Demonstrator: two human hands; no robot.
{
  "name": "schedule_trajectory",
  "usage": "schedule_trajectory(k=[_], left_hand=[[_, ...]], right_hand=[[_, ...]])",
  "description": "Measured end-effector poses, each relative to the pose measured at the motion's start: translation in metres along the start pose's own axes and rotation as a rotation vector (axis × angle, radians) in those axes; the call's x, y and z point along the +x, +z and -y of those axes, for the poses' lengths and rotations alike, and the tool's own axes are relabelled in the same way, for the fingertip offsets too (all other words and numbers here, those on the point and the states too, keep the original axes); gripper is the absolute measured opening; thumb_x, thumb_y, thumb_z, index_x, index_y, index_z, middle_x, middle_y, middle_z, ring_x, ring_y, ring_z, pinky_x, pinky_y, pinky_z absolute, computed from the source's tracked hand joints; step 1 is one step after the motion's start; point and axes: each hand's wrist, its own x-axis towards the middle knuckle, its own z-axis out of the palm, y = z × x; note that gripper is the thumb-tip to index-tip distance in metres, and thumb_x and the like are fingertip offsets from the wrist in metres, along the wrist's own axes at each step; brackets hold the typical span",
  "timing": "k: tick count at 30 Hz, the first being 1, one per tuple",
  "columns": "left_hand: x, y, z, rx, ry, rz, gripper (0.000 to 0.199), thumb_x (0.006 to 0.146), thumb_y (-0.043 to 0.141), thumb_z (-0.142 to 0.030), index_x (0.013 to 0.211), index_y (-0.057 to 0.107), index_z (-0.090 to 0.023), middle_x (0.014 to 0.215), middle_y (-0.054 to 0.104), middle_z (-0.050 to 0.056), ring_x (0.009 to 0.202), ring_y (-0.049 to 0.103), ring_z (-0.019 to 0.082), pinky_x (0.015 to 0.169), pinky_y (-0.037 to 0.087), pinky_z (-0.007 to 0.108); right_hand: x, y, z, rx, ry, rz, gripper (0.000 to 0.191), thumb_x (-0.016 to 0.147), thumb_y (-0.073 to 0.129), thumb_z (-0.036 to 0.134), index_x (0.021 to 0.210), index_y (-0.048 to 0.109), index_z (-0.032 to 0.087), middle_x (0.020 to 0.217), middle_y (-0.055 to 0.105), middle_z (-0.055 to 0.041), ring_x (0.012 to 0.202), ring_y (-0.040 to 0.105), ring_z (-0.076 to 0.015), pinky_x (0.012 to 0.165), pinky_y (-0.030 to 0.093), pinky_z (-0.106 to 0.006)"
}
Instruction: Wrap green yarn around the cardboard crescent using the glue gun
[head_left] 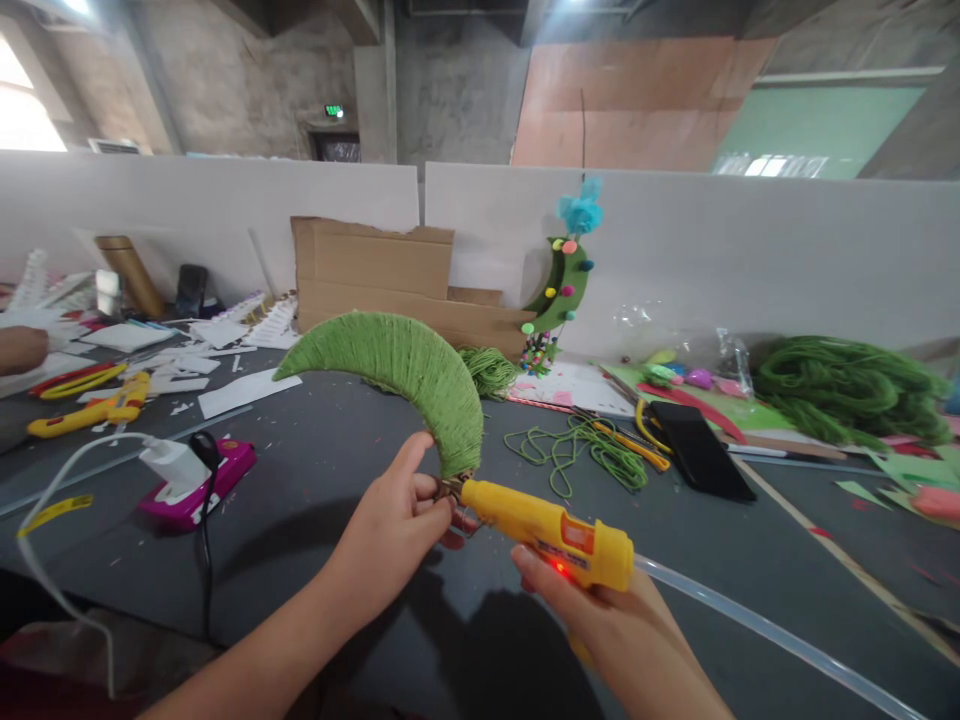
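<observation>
My left hand [397,530] pinches the lower end of a crescent moon [397,365] wrapped in green yarn, lifted above the dark table. In my right hand [592,610] is a yellow hot glue gun [547,520], its red light lit and a long clear glue stick [765,625] sticking out of the back. The gun's nozzle is at the crescent's lower tip, close to my left fingers. Whether the nozzle touches the yarn is hard to tell. My fingers partly hide the crescent's lower end.
A magenta power strip [202,490] with cords lies left, near another yellow glue gun [97,408] and another person's hand [22,350]. Loose green yarn [600,455], a black phone [701,450] and a yarn heap [840,390] are right. Behind stand cardboard [367,260] and a decorated crescent [570,285].
</observation>
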Motion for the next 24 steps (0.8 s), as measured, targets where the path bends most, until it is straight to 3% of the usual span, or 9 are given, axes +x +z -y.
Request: schedule_trajectory(k=[7,15,24], left_hand=[[0.0012,-0.0005,-0.0001,0.006,0.003,0.009,0.037,0.077,0.05,-0.017,0.11,0.034,-0.021,0.074,0.065,0.002,0.07,0.066,0.02,0.06,0.051,0.03],[-0.0001,-0.0004,-0.0001,-0.003,0.013,0.011,0.037,0.076,0.05,-0.017,0.11,0.035,-0.022,0.076,0.066,0.002,0.07,0.066,0.02,0.059,0.051,0.03],[0.0013,-0.0006,-0.0015,-0.008,0.013,0.017,0.034,0.077,0.051,-0.021,0.107,0.036,-0.021,0.079,0.067,0.003,0.07,0.066,0.019,0.058,0.05,0.028]], right_hand=[[-0.0005,-0.0015,0.0012,-0.023,-0.035,0.032,0.028,0.068,0.058,0.044,0.075,0.068,0.018,0.058,0.062,-0.0015,0.054,0.055,-0.0152,0.048,0.043,-0.022],[0.0006,-0.0008,-0.0043,-0.081,-0.004,0.006,0.033,0.068,0.058,0.047,0.073,0.067,0.017,0.047,0.052,0.0013,0.044,0.047,-0.0121,0.038,0.033,-0.02],[-0.0002,-0.0026,0.0026,-0.039,-0.017,0.031,0.031,0.071,0.056,0.045,0.079,0.068,0.018,0.061,0.063,-0.0025,0.058,0.058,-0.0164,0.051,0.044,-0.022]])
